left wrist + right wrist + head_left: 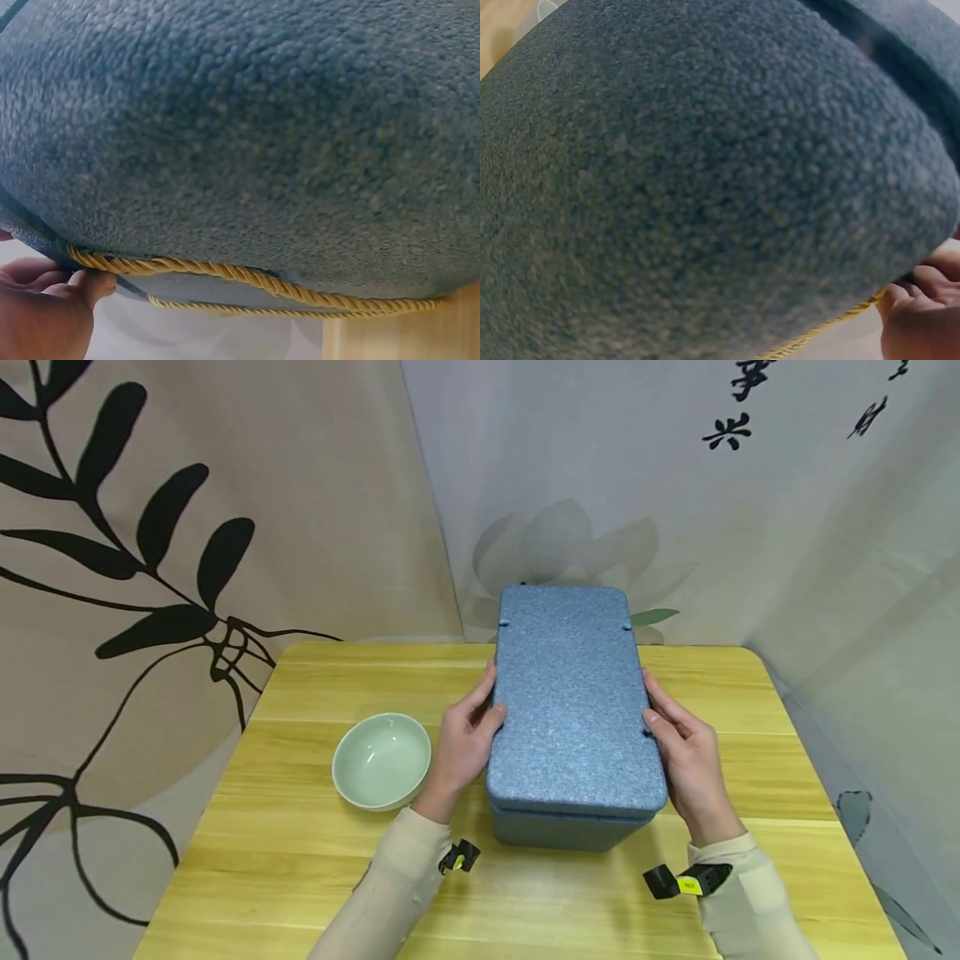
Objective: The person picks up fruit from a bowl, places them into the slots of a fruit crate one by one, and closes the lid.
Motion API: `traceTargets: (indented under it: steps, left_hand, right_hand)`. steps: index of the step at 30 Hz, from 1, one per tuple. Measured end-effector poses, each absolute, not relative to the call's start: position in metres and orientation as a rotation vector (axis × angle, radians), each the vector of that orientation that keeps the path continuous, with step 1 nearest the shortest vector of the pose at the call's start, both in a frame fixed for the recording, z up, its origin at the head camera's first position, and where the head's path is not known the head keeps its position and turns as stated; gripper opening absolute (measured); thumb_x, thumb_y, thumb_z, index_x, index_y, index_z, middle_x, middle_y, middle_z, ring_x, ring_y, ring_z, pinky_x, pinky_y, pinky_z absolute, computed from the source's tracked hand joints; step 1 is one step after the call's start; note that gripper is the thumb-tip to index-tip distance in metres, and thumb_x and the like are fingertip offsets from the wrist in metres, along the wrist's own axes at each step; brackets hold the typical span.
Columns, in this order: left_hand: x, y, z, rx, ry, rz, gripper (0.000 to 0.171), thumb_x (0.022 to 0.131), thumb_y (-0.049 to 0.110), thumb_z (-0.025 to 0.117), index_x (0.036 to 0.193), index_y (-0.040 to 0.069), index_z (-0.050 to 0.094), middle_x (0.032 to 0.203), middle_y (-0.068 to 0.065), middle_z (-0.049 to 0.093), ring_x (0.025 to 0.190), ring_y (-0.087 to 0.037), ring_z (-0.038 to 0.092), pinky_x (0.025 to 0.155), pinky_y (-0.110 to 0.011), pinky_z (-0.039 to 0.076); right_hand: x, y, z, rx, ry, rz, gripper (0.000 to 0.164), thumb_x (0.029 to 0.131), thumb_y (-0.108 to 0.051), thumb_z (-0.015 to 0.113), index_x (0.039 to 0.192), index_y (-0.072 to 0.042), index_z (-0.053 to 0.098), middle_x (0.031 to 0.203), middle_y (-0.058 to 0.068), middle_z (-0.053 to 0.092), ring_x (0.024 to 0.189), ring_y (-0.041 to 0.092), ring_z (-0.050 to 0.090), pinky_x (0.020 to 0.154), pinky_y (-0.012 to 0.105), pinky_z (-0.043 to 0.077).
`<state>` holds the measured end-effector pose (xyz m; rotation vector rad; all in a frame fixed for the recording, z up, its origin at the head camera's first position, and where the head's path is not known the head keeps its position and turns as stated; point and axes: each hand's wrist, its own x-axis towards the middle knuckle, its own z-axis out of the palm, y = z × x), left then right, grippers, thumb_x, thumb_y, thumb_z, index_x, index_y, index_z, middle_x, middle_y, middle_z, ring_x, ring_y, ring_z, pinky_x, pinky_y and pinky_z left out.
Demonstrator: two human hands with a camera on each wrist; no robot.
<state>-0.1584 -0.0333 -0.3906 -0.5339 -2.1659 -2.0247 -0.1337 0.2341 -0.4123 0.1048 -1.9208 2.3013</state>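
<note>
A blue speckled foam box point(573, 693) with its lid on stands lengthwise on the wooden table in the head view. My left hand point(467, 743) holds its left side, thumb at the lid's edge and fingers along the side. On the opposite side my right hand point(688, 752) grips it the same way. A twisted yellow rope point(217, 271) runs along the box in the left wrist view, with my left fingertips right at one end. More yellow rope point(821, 330) shows beside my right fingers in the right wrist view. The inside of the box is hidden.
A pale green bowl point(382, 760) stands left of the box, close to my left forearm. The wooden table point(300, 868) ends at a curtain-like backdrop point(337, 527) printed with dark leaves and characters.
</note>
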Motion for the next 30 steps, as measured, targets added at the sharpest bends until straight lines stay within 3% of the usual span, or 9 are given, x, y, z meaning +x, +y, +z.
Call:
traceTargets:
  steps: [10,30]
  left_hand:
    - [-0.1597,-0.0349,-0.3904,-0.544,-2.155,-2.045,0.046,0.096,-0.009,0.049,0.140,-0.016,0.037,0.149,-0.024,0.033,0.139,-0.034,0.032,0.111,-0.034,0.033]
    - [-0.1567,-0.0288,-0.3914,-0.497,-2.127,-1.992,0.042,0.096,-0.012,0.047,0.137,-0.018,0.038,0.147,-0.025,0.036,0.137,-0.037,0.034,0.113,-0.033,0.029]
  right_hand:
    - [-0.1330,0.2342,-0.4186,0.156,-1.823,2.312,0.045,0.099,0.001,0.055,0.142,0.008,0.042,0.148,0.014,0.043,0.140,0.023,0.035,0.106,0.023,0.037]
    - [-0.1330,0.2339,-0.4197,0.143,-1.888,2.250,0.043,0.099,0.001,0.054,0.141,0.006,0.044,0.148,0.014,0.043,0.140,0.024,0.035,0.106,0.023,0.037]
